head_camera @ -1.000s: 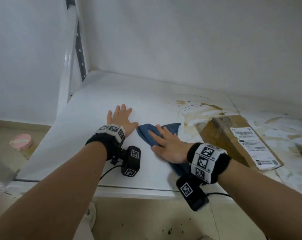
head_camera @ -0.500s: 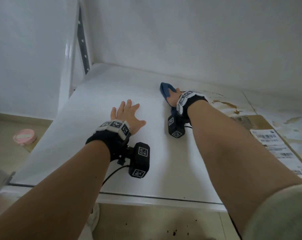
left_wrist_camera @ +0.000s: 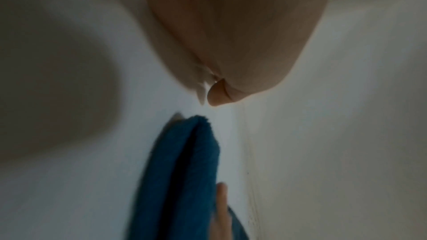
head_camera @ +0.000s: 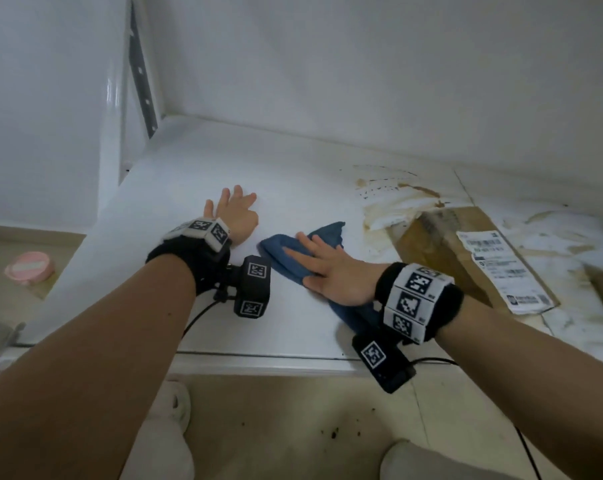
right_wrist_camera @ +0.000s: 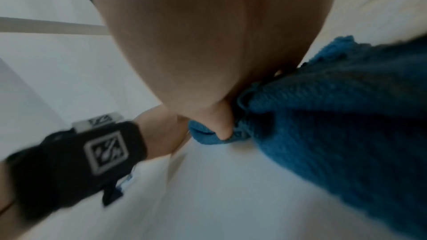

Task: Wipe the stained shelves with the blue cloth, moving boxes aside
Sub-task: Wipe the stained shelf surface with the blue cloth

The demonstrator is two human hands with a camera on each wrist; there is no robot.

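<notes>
- The right hand (head_camera: 331, 271) lies flat on the blue cloth (head_camera: 293, 258), fingers straight and a little spread; the grip is released, pressing the cloth down on the shelf (head_camera: 175, 202) and not closing around it.
- In the right wrist view the thumb (right_wrist_camera: 221, 125) pushes into the edge of the cloth (right_wrist_camera: 335, 116), and the cloth is bunched beside the palm.
- The cloth sits near the front middle of the shelf – one part goes under the right wrist toward the front edge, another corner points toward the back.
- The left hand (head_camera: 236, 213) rests palm down on the bare white shelf, just to the left of the cloth but not touching it. Its grip is also released, with the fingers stretched out, and it holds nothing.
- In the left wrist view the folded edge of the cloth (left_wrist_camera: 184, 171) is seen below the left palm (left_wrist_camera: 231, 34), with a gap of white shelf between them; the picture is blurred.
- Brown stains (head_camera: 390, 199) cover the shelf to the right of the cloth, behind and beside it.
- A flat cardboard box (head_camera: 442, 247) with a white label (head_camera: 500, 268) lies on the stained part, to the right of the right hand and apart from it.
- Both wrists carry black bands with square markers and a small black camera.
- On the floor at the left stands a pink round thing (head_camera: 29, 266), well apart from the shelf – I cannot tell what it is.
</notes>
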